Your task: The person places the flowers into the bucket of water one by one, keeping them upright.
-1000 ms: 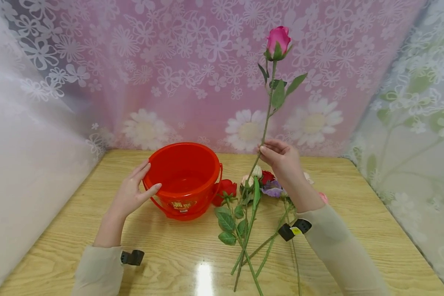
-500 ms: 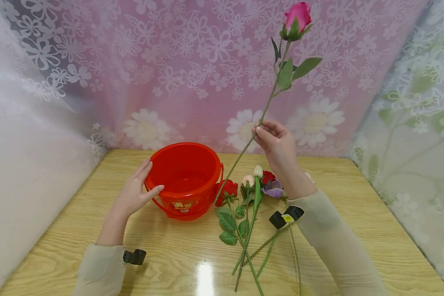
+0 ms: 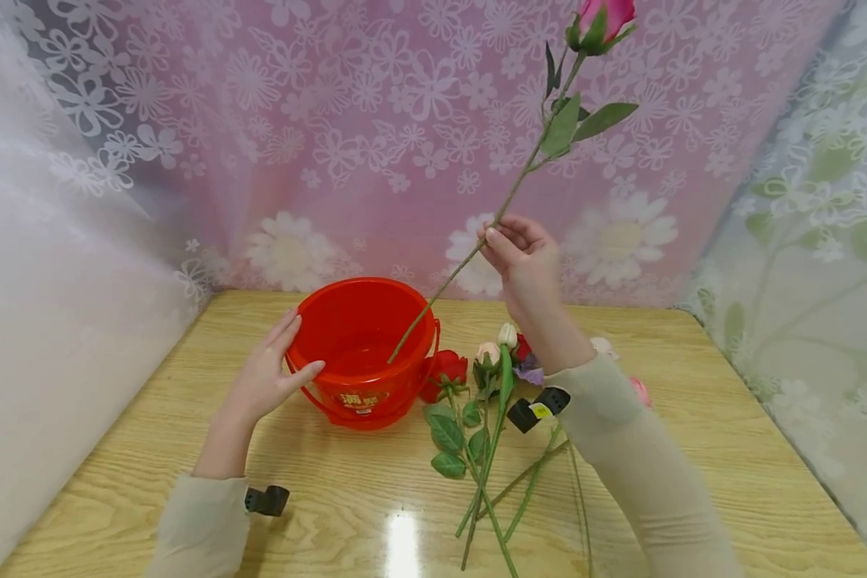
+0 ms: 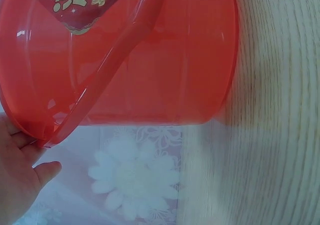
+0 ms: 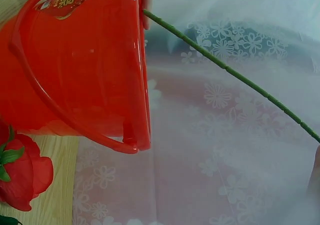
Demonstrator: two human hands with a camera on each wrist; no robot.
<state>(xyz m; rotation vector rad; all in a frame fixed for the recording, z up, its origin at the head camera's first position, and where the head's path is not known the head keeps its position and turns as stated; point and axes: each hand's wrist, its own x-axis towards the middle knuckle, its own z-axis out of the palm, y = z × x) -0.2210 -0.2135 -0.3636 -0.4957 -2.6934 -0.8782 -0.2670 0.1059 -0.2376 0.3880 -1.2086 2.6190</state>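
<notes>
My right hand [image 3: 527, 261] pinches the thin green stem of a pink rose [image 3: 607, 18], raised above the table. The bloom is cut off by the top edge of the head view. Slanting down to the left, the stem's lower end lies over the mouth of a red bucket [image 3: 361, 393]; in the right wrist view the stem [image 5: 225, 67] reaches about rim level. On the bucket's left side, my left hand [image 3: 266, 377] rests its fingers at the rim, thumb spread apart. The left wrist view shows those fingertips partly hidden behind the rim and handle.
Right of the bucket lie several flowers with crossed stems: a red rose [image 3: 448, 371], a pale rose [image 3: 487, 353], a white tulip bud [image 3: 507, 335] and a purple bloom [image 3: 529, 371]. The wooden table [image 3: 332, 498] meets a floral curtain [image 3: 376, 160] behind.
The right hand has risen and moved left with the pink rose. The stem's lower end has swung from above the lying flowers to over the bucket's mouth. The left hand stays at the rim.
</notes>
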